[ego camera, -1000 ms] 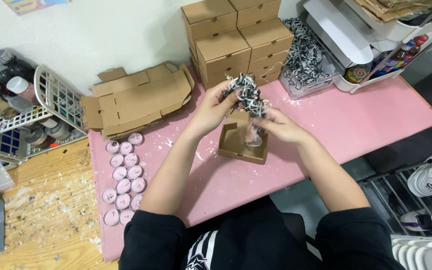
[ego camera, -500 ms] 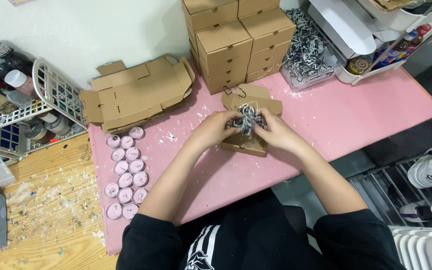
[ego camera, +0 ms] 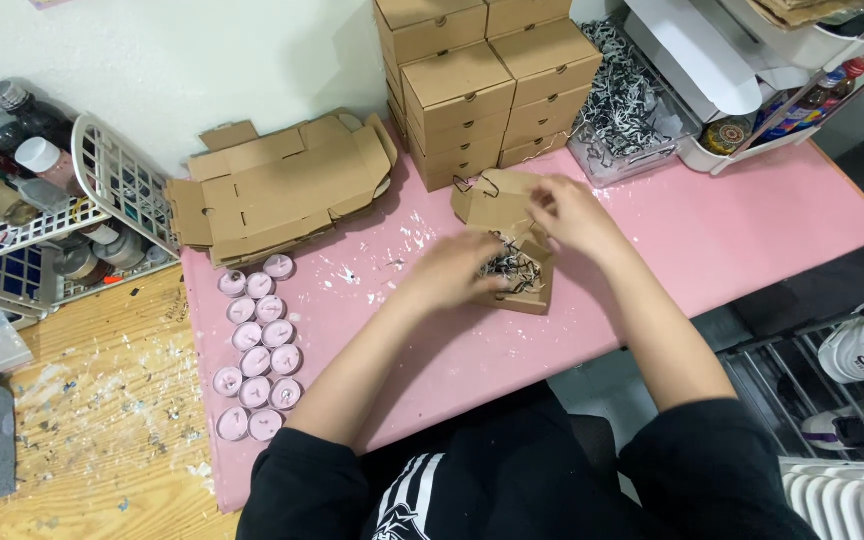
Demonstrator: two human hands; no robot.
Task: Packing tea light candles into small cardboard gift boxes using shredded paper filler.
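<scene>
Small brown cardboard box (ego camera: 517,255), open, lid flaps raised (upper flap tilted back), resting on the pink table; black-and-white shredded paper filling (ego camera: 512,270) sits inside it.

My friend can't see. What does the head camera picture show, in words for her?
A person's left hand presses black-and-white shredded paper into a small open cardboard box on a pink table, while the right hand holds its lid flap. Pale pink tealight candles sit in rows to the left, with flat box blanks and stacked closed boxes behind.
</scene>
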